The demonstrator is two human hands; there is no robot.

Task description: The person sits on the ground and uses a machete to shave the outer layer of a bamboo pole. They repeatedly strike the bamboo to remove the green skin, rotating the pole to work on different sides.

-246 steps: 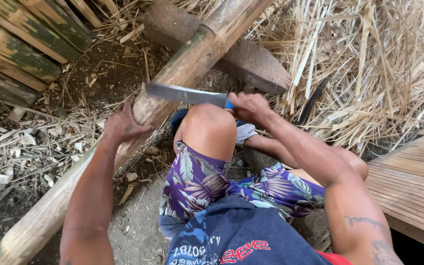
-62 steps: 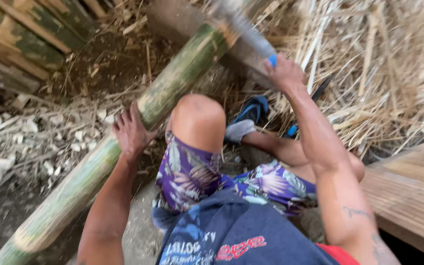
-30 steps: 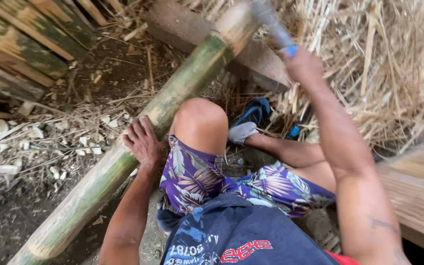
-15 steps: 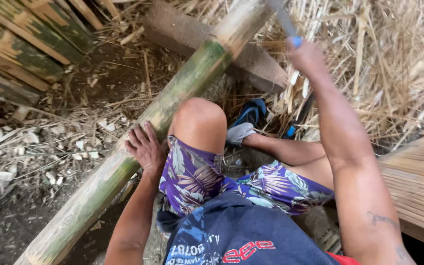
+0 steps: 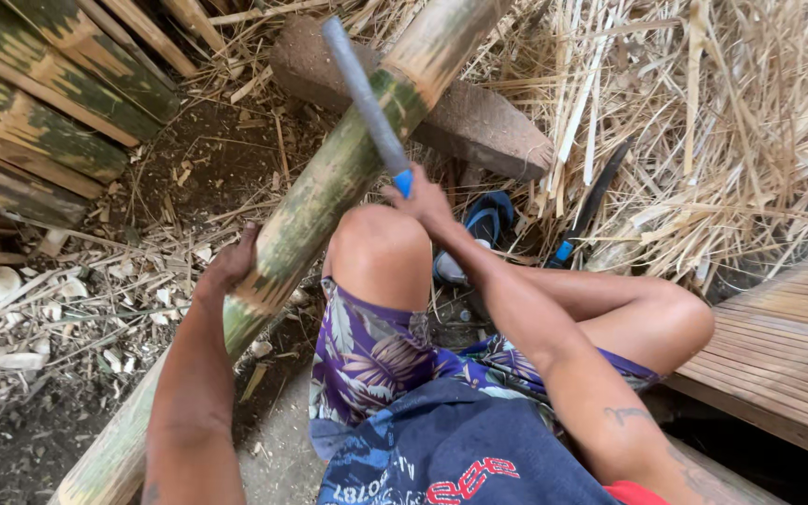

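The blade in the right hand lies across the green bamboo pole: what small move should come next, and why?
Probably a short pull of the blade along the bamboo pole, away from the left hand. The right hand holds its blue handle with the blade on the green skin, while the left hand steadies the pole lower down.

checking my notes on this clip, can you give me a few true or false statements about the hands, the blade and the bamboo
1. The right hand grips a long blade by a blue handle. True.
2. The left hand rests on the knee. False: it holds the green bamboo pole.
3. The blade lies across the pole. True.
4. The pole's far end rests on a wooden block. True.
5. A second knife lies on the plank floor. False: it lies in the dry bamboo strips.
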